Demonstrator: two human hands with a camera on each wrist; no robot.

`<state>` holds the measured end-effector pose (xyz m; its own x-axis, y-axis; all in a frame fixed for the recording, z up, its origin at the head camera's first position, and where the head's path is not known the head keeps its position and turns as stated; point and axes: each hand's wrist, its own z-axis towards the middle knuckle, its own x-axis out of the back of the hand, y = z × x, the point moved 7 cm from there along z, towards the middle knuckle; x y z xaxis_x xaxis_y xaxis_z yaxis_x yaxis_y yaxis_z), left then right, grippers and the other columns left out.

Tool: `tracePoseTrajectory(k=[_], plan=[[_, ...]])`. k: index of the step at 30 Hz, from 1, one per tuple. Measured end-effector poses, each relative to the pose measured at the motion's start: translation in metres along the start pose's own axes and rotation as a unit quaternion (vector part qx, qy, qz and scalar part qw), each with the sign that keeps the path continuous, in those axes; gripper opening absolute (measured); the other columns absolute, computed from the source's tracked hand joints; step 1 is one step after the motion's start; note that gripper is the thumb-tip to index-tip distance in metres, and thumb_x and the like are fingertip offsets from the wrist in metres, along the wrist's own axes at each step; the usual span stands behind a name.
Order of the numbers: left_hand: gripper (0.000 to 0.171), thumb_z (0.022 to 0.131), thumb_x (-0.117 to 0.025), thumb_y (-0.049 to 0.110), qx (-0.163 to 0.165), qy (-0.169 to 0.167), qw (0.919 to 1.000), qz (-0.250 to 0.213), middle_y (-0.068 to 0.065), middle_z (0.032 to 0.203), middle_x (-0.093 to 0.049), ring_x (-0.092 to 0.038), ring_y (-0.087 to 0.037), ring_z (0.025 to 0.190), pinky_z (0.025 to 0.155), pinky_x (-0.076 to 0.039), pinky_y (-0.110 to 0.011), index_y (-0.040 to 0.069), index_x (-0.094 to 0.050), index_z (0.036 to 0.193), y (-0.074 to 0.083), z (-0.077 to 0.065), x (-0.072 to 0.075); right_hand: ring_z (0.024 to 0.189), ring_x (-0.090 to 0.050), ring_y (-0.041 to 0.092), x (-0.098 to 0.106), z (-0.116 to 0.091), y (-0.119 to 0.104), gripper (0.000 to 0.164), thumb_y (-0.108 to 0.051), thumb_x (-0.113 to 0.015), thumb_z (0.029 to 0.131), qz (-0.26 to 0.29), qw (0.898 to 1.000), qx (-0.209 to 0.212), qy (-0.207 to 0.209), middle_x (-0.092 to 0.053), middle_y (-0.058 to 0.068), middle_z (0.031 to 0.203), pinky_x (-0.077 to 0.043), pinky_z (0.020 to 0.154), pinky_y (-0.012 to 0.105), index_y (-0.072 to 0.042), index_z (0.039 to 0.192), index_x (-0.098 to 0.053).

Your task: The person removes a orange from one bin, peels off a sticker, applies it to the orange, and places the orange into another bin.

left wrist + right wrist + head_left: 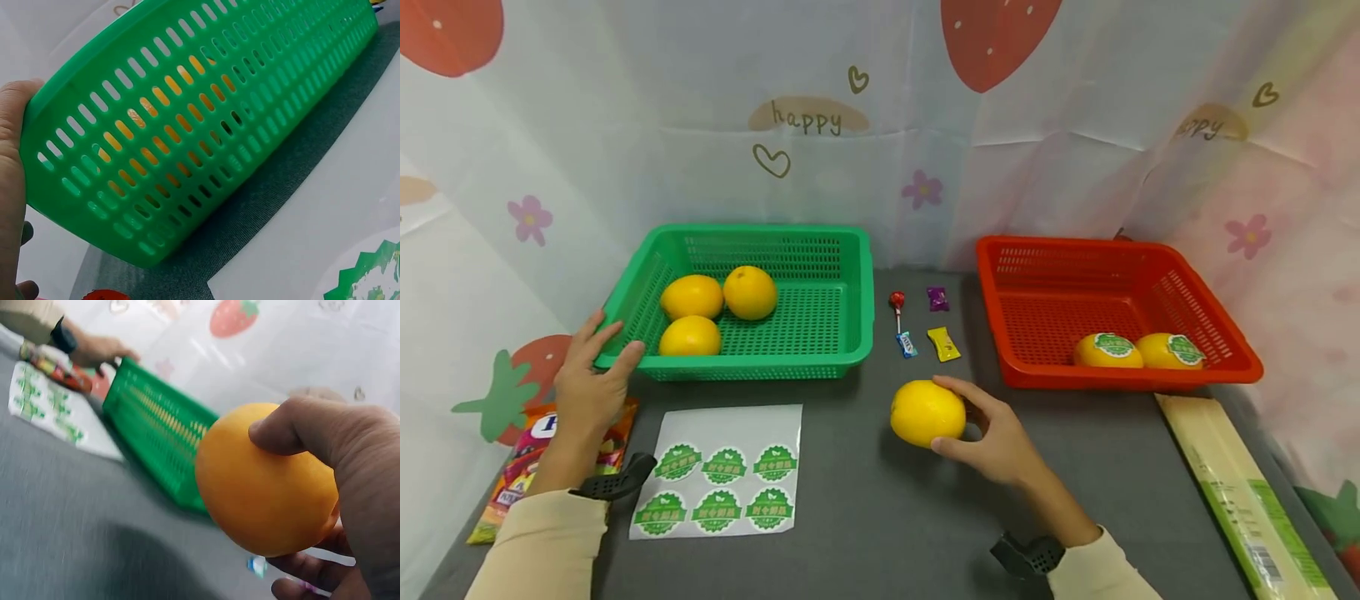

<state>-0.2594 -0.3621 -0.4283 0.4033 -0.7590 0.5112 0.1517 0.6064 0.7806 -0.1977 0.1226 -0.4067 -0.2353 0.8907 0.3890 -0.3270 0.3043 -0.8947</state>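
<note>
My right hand (992,433) grips an orange (928,413) above the grey table, thumb on one side and fingers on the other. Up close in the right wrist view, no sticker shows on the visible side of this orange (262,481). At the left, my left hand (591,371) holds the front left corner of a green basket (760,363). Three plain oranges (750,293) sit in that basket's left half. A red basket (1135,379) at the right has two oranges (1107,351) with green-and-white stickers, near its front wall.
A white sheet of several round green stickers (722,467) lies before the green basket. Between the baskets are a lollipop (897,302) and small wrapped candies (943,343). A colourful snack bag (512,479) lies at left, a long pale package (1247,500) at right.
</note>
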Motion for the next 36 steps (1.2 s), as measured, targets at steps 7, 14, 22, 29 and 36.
tracePoseTrajectory(k=[7,14,22,29,36], plan=[[0.057,0.098,-0.056,0.032,-0.004,-0.001,0.9998,0.02,-0.007,0.156,-0.024,-0.016,-0.034,0.142,0.109,-0.01,-0.059,0.003,-0.041,0.145,0.005,0.008,-0.002,0.109,-0.053,0.028,0.015,-0.019,0.014,0.062,0.002,-0.076,0.077,-0.022,1.0,0.003,0.017,-0.054,0.015,0.132,-0.044,0.094,0.044,0.002,0.134,-0.051],[0.055,0.085,-0.07,0.031,-0.141,0.2,0.9692,-0.023,-0.021,0.131,-0.052,-0.041,-0.028,0.124,0.104,-0.029,-0.038,-0.002,-0.058,0.129,0.065,-0.019,0.024,0.109,-0.053,0.029,0.018,-0.027,0.034,0.063,0.001,-0.077,0.078,-0.022,0.999,-0.011,0.026,-0.053,0.016,0.133,-0.042,0.094,0.051,0.001,0.136,-0.051],[0.034,0.081,-0.069,0.012,-0.3,0.066,0.9446,-0.114,-0.025,0.098,-0.063,-0.056,-0.019,0.102,0.092,-0.038,-0.024,-0.012,-0.065,0.105,0.143,-0.083,-0.036,0.111,-0.052,0.03,0.024,-0.032,0.038,0.064,0.004,-0.076,0.078,-0.021,0.999,0.0,0.035,-0.052,0.016,0.135,-0.042,0.096,0.043,0.002,0.137,-0.05],[0.038,0.072,-0.073,-0.003,-0.265,-0.053,0.9615,-0.051,-0.008,0.105,-0.067,-0.056,-0.025,0.1,0.091,-0.037,-0.019,0.0,-0.068,0.11,0.112,-0.109,-0.085,0.115,-0.051,0.03,0.024,-0.034,0.039,0.065,0.002,-0.076,0.079,-0.024,0.999,-0.002,0.026,-0.051,0.016,0.137,-0.041,0.098,0.044,0.001,0.138,-0.049],[0.032,0.073,-0.073,0.004,-0.237,-0.074,0.9686,0.007,-0.007,0.101,-0.067,-0.056,-0.027,0.098,0.084,-0.039,-0.036,0.002,-0.071,0.105,0.083,-0.126,-0.103,0.114,-0.051,0.029,0.02,-0.032,0.038,0.064,0.004,-0.076,0.079,-0.013,1.0,0.016,0.017,-0.052,0.017,0.133,-0.04,0.099,0.035,0.003,0.137,-0.049]])
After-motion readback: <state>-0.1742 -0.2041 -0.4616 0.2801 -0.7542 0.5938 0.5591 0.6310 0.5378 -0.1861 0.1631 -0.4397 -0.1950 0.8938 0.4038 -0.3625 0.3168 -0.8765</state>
